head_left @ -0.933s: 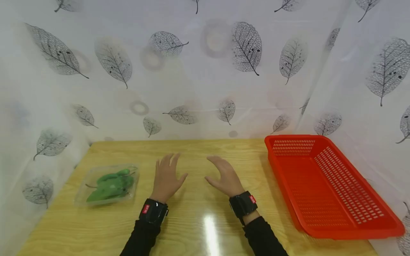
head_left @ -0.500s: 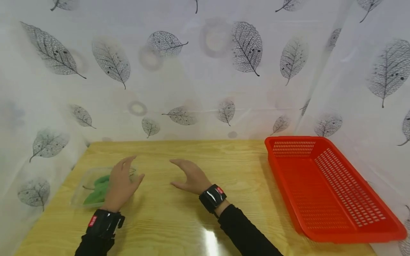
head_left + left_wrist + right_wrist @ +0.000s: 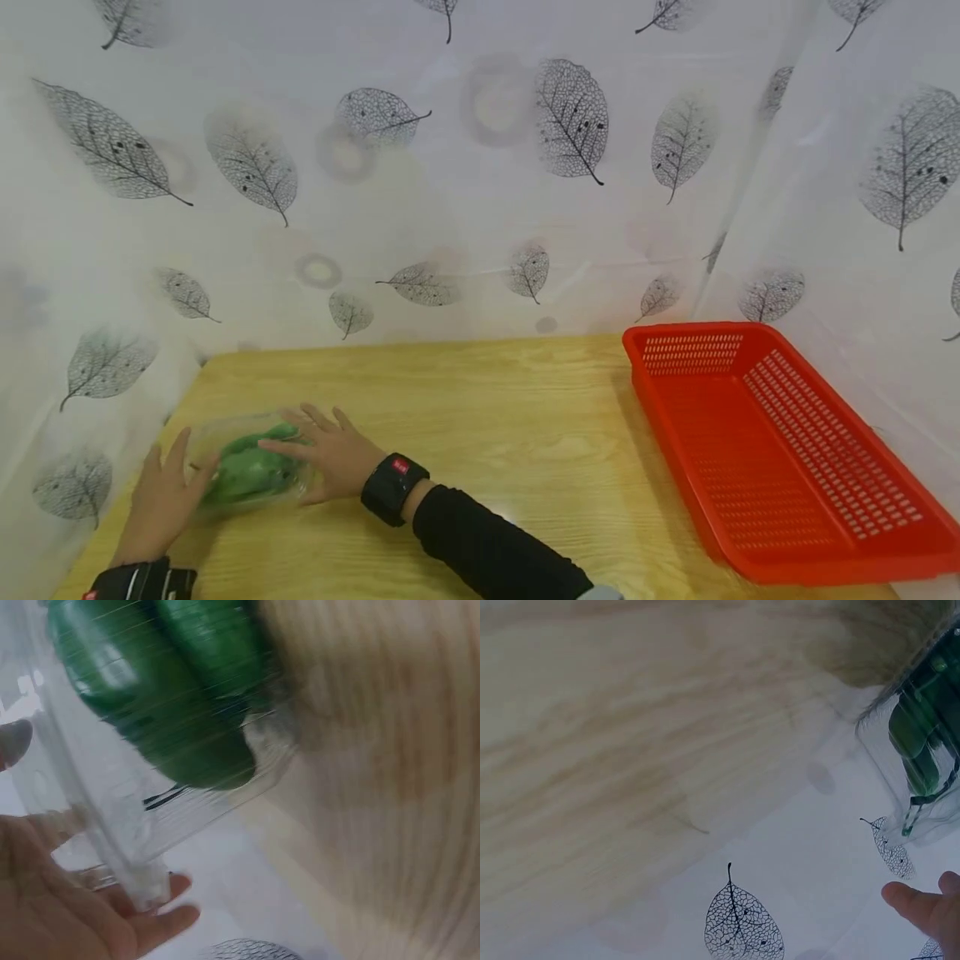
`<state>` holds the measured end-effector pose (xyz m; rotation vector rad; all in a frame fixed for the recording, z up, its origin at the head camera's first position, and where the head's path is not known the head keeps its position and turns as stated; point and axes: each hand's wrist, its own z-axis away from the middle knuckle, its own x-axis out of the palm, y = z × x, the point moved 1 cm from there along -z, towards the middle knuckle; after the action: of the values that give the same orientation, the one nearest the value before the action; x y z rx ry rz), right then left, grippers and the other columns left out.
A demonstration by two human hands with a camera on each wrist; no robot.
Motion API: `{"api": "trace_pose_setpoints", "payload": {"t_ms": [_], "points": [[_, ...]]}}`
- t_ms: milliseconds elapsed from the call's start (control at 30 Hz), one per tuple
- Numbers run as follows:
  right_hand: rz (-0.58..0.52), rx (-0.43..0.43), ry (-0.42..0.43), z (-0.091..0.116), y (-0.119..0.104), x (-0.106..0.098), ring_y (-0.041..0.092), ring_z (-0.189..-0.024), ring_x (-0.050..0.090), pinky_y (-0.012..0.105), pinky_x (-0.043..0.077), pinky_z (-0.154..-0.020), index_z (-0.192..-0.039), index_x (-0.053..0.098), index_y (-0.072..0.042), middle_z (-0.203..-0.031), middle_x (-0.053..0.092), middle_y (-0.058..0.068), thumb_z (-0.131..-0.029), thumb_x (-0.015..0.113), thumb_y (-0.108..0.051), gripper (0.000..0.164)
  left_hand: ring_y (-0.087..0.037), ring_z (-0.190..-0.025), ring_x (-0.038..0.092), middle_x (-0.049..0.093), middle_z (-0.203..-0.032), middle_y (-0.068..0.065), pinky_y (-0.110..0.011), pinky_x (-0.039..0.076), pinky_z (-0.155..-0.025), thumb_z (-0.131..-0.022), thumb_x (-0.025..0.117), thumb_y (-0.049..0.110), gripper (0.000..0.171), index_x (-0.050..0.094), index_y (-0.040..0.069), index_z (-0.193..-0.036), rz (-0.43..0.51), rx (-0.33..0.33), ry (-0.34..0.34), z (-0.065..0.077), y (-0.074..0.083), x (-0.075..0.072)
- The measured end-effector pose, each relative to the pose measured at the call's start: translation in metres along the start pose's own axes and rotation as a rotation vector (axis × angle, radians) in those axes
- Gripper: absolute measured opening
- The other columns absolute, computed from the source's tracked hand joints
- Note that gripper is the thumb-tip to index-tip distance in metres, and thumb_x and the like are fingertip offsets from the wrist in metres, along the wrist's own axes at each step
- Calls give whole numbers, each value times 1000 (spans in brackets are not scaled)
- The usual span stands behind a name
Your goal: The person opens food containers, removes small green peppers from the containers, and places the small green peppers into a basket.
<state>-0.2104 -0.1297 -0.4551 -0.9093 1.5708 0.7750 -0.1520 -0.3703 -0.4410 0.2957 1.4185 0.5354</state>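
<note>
Head view, lower left: left hand (image 3: 157, 504) and right hand (image 3: 341, 460) flank a clear box (image 3: 225, 427) of green peppers (image 3: 253, 471). Light, even pressure at both ends should steady it best, the plastic looking thin. Both hands are spread wide; whether they press the box cannot be told. Lower right: red basket (image 3: 675, 454), on the wooden table (image 3: 495, 417).

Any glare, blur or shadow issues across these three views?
Head: soft shadow left of the red basket; left wrist: glare on the clear box and green peppers, table grain soft; right wrist: table blurry, leaf print sharper.
</note>
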Motion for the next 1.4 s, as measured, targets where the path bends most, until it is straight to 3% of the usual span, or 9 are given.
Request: {"api": "trace_pose_setpoints", "payload": {"t_ms": [100, 233, 367, 567, 700, 833, 1133, 1233, 1400], "points": [[37, -1, -57, -2, -9, 6, 28, -147, 2, 49, 19, -114, -149, 7, -41, -160, -2, -1, -75, 58, -70, 94, -66, -120, 23, 2, -136, -52, -69, 32, -85, -101, 23, 47, 79, -15, -8, -143, 43, -7, -103, 2, -9, 4], [44, -4, -77, 5, -7, 17, 27, -147, 6, 50, 24, -112, -147, 12, -45, -159, 7, -7, -79, 53, -70, 84, -59, -108, 47, 17, -135, -49, -59, 43, -82, -102, 24, 44, 78, -11, -13, -142, 41, 9, -118, 4, -5, 12], [40, 13, -85, 24, 3, 14, 25, -147, 11, 51, 25, -112, -146, 21, -45, -157, 18, -10, -81, 55, -67, 76, -59, -116, 39, 16, -137, -48, -60, 41, -86, -102, 25, 45, 79, -11, -13, -142, 45, 20, -129, 9, 13, 23], [-15, 60, -49, 70, 27, -3, 26, -145, 19, 56, 30, -107, -144, 32, -40, -154, 28, -7, -82, 63, -56, 72, -58, -123, 30, 19, -139, -45, -65, 33, -95, -102, 33, 39, 77, -4, -14, -143, 69, 118, -82, 18, 57, 47], [-56, 119, -33, 109, 47, -16, 28, -144, 22, 58, 30, -106, -143, 35, -36, -153, 31, -4, -80, 70, -46, 73, -56, -127, 30, 20, -143, -42, -63, 34, -96, -102, 37, 35, 74, 1, -13, -145, 121, 184, -64, 20, 92, 68], [-104, 189, -24, 152, 65, -31, 31, -142, 26, 60, 28, -106, -144, 36, -32, -152, 34, 0, -79, 75, -36, 76, -51, -127, 36, 19, -146, -36, -59, 38, -97, -101, 39, 36, 72, 3, -6, -148, 178, 225, -86, 20, 126, 88], [-310, 376, 57, 231, 87, -49, 38, -139, 28, 67, 25, -103, -143, 39, -24, -150, 36, 8, -72, 77, -6, 82, -45, -124, 44, 30, -143, -33, -54, 40, -98, -97, 51, 30, 73, 11, 0, -149, 160, 335, -102, 14, 196, 127], [-334, 436, 81, 251, 91, -54, 38, -139, 29, 69, 24, -101, -143, 40, -23, -150, 36, 8, -71, 75, 1, 83, -39, -111, 54, 31, -142, -31, -49, 46, -91, -96, 54, 31, 74, 12, 3, -150, 182, 343, -132, 13, 214, 137], [-322, 528, 119, 278, 99, -60, 38, -138, 30, 69, 24, -101, -141, 43, -19, -149, 38, 8, -69, 72, 12, 84, -31, -107, 55, 32, -142, -27, -45, 48, -86, -94, 57, 30, 77, 9, 11, -152, 262, 379, -202, 13, 236, 152]]}}
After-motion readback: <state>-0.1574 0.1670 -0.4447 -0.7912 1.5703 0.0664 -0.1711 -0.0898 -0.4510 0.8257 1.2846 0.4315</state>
